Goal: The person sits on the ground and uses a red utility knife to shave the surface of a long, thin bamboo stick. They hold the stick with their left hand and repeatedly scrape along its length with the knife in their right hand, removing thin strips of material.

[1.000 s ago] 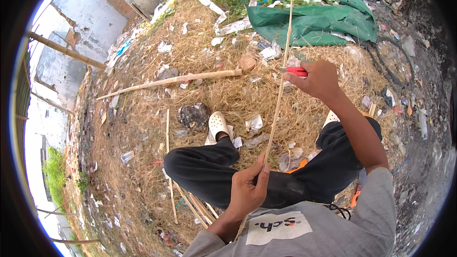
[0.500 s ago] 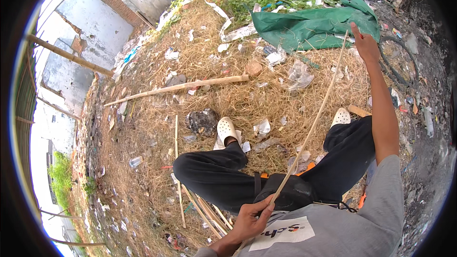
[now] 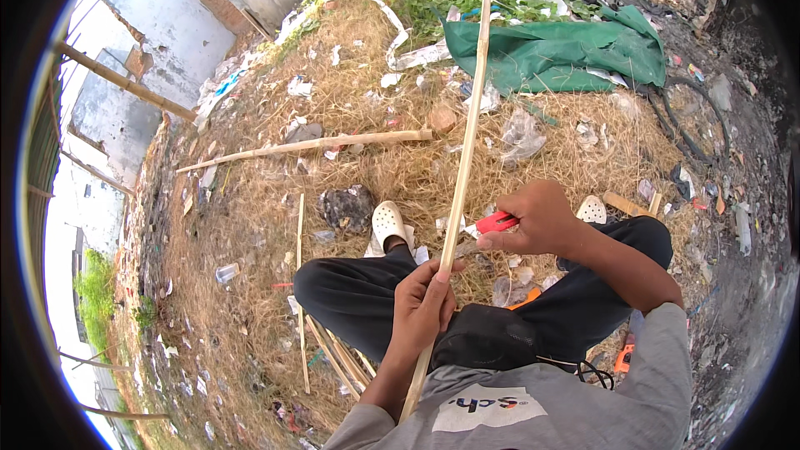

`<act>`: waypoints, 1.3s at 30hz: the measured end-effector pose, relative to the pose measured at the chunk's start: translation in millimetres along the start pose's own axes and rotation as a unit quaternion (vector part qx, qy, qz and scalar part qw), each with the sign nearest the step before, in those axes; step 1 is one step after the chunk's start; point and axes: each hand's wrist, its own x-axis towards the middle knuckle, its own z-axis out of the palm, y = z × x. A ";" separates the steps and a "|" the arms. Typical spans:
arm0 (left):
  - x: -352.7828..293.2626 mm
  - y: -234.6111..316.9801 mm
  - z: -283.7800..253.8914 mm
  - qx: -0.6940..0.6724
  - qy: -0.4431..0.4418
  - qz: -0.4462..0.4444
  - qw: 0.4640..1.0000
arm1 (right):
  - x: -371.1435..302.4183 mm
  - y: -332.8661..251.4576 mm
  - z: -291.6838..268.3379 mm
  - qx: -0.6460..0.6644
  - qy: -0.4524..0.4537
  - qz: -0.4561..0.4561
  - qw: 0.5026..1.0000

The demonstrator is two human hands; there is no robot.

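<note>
In the head view, the left hand (image 3: 423,304) curls snugly around a long, pale bamboo strip (image 3: 467,175), which slants up and away in front of the body while its low end runs back by the grey shirt (image 3: 583,408) — likely so that it does not wobble. The right hand (image 3: 537,221) wraps tight around a red utility knife (image 3: 497,222) just beside the strip, perhaps to have it close by. More thin bamboo strips (image 3: 330,354) lie on the dry grass (image 3: 242,308) by the left leg (image 3: 350,292) — maybe there because that is easy to reach.
</note>
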 end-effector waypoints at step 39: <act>-30.3 -6.0 17.6 0.009 -0.034 -0.039 0.999 | 31.7 80.5 -36.0 -0.066 0.176 0.221 0.957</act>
